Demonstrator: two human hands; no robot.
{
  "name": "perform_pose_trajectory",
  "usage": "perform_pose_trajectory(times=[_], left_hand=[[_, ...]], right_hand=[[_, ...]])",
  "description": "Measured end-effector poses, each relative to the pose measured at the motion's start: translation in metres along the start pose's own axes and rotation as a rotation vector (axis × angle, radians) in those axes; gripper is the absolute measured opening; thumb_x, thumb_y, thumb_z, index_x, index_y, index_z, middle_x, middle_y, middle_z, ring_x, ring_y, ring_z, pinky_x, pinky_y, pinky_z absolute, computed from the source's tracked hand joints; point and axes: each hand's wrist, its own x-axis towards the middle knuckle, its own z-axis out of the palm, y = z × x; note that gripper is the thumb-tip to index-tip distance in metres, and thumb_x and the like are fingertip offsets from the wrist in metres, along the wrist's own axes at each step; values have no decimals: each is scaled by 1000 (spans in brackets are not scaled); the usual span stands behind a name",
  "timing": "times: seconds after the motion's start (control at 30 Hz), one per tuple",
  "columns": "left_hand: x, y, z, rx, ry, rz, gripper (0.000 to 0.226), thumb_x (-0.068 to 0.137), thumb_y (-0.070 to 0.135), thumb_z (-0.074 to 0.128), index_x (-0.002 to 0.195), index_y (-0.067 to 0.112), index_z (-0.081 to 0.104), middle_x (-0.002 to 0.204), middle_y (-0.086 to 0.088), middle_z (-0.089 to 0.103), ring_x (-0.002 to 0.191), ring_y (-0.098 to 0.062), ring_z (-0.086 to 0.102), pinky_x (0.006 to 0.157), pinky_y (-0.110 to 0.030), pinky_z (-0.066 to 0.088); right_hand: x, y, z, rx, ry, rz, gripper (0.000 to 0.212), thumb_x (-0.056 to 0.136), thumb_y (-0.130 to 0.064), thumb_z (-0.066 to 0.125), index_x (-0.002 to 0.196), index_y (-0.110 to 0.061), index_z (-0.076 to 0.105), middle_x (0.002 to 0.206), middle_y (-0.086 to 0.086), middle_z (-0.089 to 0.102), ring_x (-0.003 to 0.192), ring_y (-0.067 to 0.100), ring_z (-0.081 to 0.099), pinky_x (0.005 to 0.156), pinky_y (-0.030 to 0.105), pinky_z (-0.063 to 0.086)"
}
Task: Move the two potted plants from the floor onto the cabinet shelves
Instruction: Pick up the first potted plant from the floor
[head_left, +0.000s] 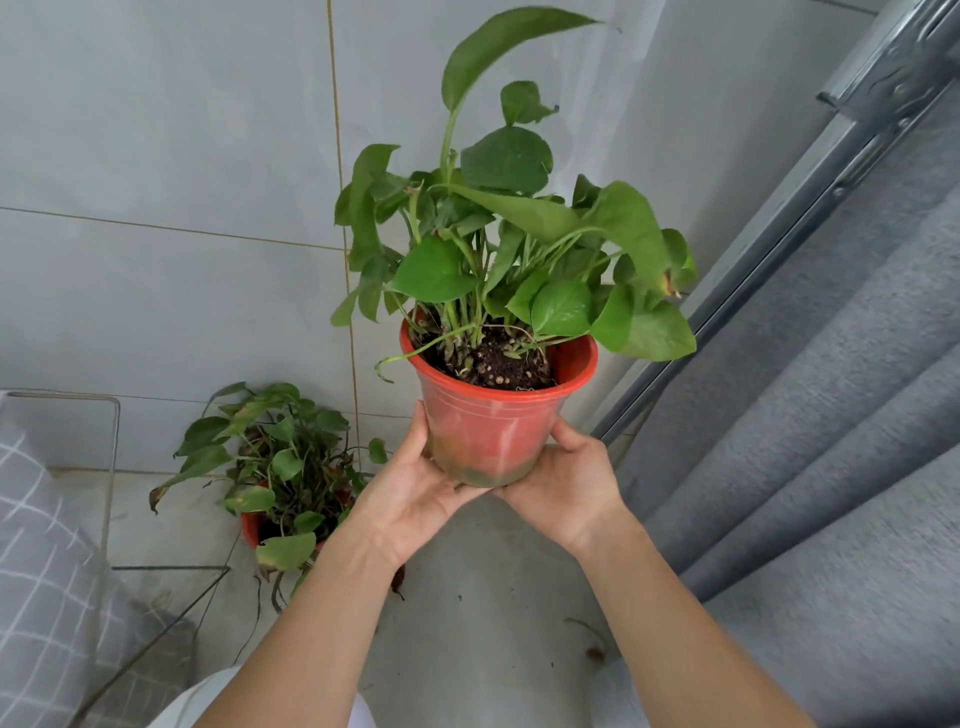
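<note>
A red plastic pot with a leafy green plant (493, 421) is held up in the air before the grey tiled wall. My left hand (410, 493) cups its lower left side and base. On the lower right side my right hand (566, 483) grips it. A second potted plant (283, 483), also in a red pot, stands on the floor at the lower left, against the wall; its leaves droop and some are browned. No cabinet shelf is in view.
A grey curtain (831, 415) hangs along the right, beside a metal window frame (878, 104). A wire rack with grey checked fabric (41, 519) stands at the left. Fallen dry leaves (592, 649) lie on the concrete floor.
</note>
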Motion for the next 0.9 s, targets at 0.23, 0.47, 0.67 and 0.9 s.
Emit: perform_pose_trajectory(times=[0.23,0.47,0.67,0.9], left_hand=[[15,0,10,-129,62,-5,40,104,31,38,140,20,53,137,-21,61,123,-43,59,95,-59,51],[22,16,35,-123,85,-31,44,100,21,43,140,9,53,137,-23,59,123,-42,59,94,-57,53],[9,95,149,-120,111,-32,45,92,22,50,133,9,62,136,-23,61,122,-42,60,98,-60,50],[-23,216,327,-96,112,-17,45,91,19,52,135,11,58,133,-22,63,117,-42,63,85,-55,57]], right_hand=[[7,-15,-3,-53,-4,-56,51,106,-41,33,141,-10,53,140,22,61,132,44,53,102,66,43],[12,-34,10,-33,6,-96,47,107,-32,31,135,-7,61,136,18,65,128,35,60,114,56,37],[-20,-105,122,-10,62,-68,48,107,-32,30,141,-7,53,137,20,64,132,36,56,117,55,34],[-82,-201,296,-15,64,-82,50,106,-32,30,143,-7,52,141,20,60,135,38,52,120,55,29]])
